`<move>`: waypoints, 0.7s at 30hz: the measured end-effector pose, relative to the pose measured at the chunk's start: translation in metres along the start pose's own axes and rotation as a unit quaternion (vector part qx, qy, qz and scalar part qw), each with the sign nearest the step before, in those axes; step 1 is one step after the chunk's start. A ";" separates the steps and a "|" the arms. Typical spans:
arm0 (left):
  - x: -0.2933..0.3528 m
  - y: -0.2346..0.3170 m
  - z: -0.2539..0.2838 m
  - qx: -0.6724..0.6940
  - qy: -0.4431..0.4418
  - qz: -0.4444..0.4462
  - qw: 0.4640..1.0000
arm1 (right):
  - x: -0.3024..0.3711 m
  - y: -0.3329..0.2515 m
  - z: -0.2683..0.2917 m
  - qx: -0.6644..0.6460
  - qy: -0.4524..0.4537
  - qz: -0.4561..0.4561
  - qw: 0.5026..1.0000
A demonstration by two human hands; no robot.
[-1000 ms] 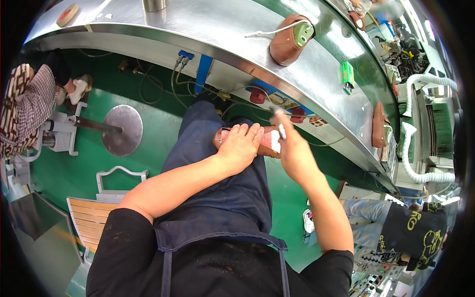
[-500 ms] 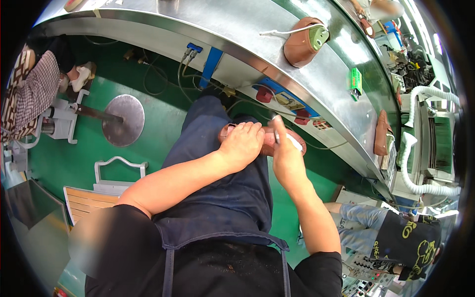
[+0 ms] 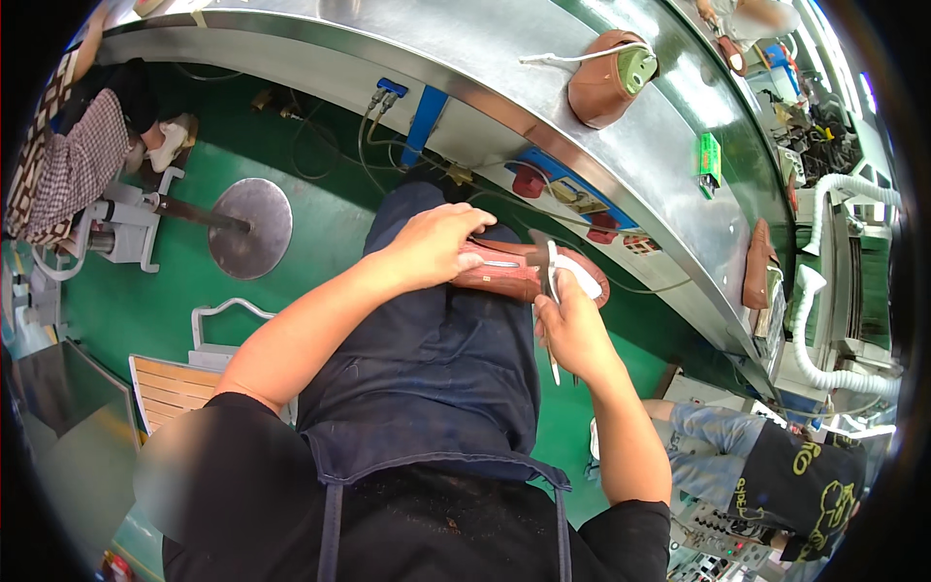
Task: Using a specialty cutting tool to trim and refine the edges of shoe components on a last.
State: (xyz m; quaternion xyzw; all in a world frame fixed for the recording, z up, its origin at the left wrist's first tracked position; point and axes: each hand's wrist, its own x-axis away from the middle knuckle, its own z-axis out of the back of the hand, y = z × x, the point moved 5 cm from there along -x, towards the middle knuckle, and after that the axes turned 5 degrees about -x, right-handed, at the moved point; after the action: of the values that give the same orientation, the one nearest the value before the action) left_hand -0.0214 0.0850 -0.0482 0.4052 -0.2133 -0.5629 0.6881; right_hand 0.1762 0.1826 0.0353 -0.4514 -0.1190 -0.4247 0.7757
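A reddish-brown shoe upper [image 3: 504, 282] lies across my lap with its underside up. A long slot runs down its middle, and a white patch [image 3: 579, 276] shows near its rounded right end. My left hand [image 3: 441, 242] grips the shoe's left end, thumb on the underside and fingers over the far edge. In my right hand [image 3: 574, 325] is a pair of metal pincers [image 3: 541, 254]. Their dark head rests at the shoe's middle, and the handle ends stick out below my fist. Whether the jaws pinch the leather I cannot tell.
Ahead runs a metal bench [image 3: 465, 44] carrying a brown shoe [image 3: 603, 85] with a white lace, a small green box [image 3: 710, 160] and another brown shoe [image 3: 758, 267]. A round metal stool base [image 3: 250, 228] stands left. People work at left, right and far right.
My left hand has slid left from the shoe's middle to its left end, uncovering the slot. My right hand has lowered and turned, so the pincers now show.
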 end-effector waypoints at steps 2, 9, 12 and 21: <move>0.008 -0.017 -0.003 0.067 -0.021 0.050 0.996 | 0.001 -0.004 -0.006 -0.052 -0.050 -0.009 0.997; 0.014 -0.024 -0.009 0.080 0.003 0.132 0.988 | -0.015 -0.010 -0.027 -0.223 -0.192 -0.040 0.955; 0.015 -0.025 -0.009 0.074 -0.001 0.125 0.989 | -0.029 -0.012 -0.035 -0.251 -0.234 -0.078 0.936; 0.034 -0.016 -0.016 0.188 -0.066 0.041 0.979 | -0.021 -0.020 -0.037 -0.157 -0.187 -0.076 0.967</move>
State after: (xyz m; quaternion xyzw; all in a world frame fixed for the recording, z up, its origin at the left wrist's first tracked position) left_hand -0.0091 0.0569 -0.0762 0.4798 -0.3765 -0.5099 0.6066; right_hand 0.1406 0.1598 0.0141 -0.6284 -0.2281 -0.4033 0.6248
